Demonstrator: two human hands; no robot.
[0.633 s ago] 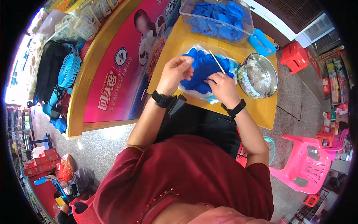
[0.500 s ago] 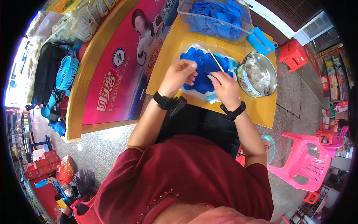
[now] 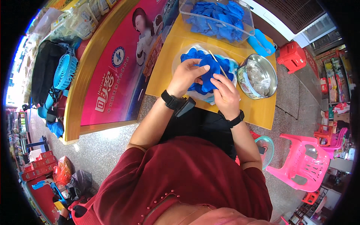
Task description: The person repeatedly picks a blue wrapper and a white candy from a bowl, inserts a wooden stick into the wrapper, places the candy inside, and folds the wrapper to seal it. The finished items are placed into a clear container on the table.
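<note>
White lettering [image 3: 108,81] marks a pink panel [image 3: 129,80] — left hand [image 3: 185,77] and right hand [image 3: 227,94] pinch a blue piece [image 3: 209,75].

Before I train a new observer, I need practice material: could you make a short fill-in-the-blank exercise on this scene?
1. The thin piece at the fingertips of the left hand and right hand is coloured ____.
2. On the yellow table, the round tin stands to the ____ of both hands.
3. The large plastic chair on the floor is ____.
4. The strap around the left wrist is ____.

Missing words: blue; right; pink; black.
</note>
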